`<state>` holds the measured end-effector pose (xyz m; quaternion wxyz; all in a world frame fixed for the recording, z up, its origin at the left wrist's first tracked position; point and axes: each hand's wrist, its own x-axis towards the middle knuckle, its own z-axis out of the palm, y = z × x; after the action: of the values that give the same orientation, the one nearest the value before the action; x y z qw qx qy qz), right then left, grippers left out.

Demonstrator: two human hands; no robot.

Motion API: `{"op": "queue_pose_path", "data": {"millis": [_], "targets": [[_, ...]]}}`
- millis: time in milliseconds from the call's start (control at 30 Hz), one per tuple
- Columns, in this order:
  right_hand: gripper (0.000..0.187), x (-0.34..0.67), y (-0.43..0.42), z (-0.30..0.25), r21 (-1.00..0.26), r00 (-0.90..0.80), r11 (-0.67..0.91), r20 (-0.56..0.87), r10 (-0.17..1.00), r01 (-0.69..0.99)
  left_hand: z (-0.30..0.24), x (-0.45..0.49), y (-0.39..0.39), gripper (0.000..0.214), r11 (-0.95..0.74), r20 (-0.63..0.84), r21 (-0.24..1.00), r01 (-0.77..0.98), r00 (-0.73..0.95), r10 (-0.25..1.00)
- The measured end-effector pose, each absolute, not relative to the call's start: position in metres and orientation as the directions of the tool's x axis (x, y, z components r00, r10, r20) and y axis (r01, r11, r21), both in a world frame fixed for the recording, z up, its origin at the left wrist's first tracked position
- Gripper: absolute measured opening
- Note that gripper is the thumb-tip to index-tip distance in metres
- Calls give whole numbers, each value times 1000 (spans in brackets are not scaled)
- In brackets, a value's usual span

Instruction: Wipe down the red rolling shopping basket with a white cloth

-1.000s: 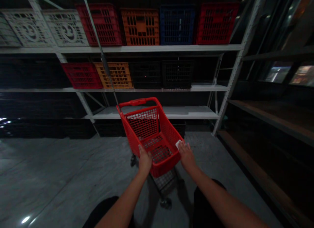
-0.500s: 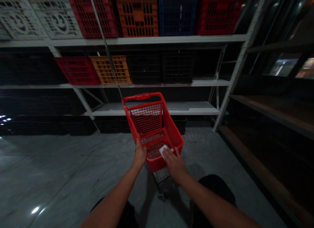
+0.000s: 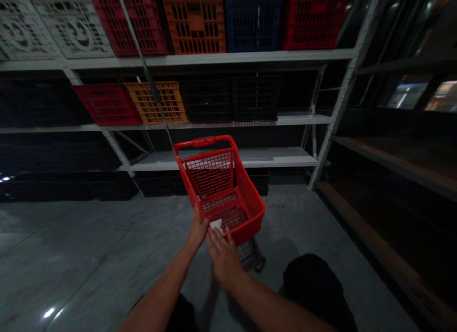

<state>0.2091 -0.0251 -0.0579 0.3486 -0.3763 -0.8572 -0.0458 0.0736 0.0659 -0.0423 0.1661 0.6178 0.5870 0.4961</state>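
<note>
Poking past right fingers (image 3: 216,242) clamped on it, white cloth (image 3: 216,225) beside left fingers (image 3: 196,216) gripping red cart (image 3: 249,230).

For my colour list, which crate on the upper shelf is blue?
The blue crate, between the orange crate and the rightmost red crate; the others visible on that shelf are white, red or orange.
</note>
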Motion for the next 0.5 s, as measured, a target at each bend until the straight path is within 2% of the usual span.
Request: {"op": "queue_pose_path", "data": {"millis": [133,300,400,500], "targets": [[51,261,-15,-53,-47,-604,780,604,520,624,-40,60,60,63,-282,423,784,553,-144,894],[53,334,14,-50,71,-612,736,613,500,673,-41,49,56,67,-291,417,798,527,-134,899],[54,360,32,-47,85,-566,681,635,525,727,-38,45,54,69,-281,396,813,509,-130,909],[53,363,40,-52,26,-457,606,684,569,795,-34,44,52,68,-263,384,822,506,-151,911]]}}
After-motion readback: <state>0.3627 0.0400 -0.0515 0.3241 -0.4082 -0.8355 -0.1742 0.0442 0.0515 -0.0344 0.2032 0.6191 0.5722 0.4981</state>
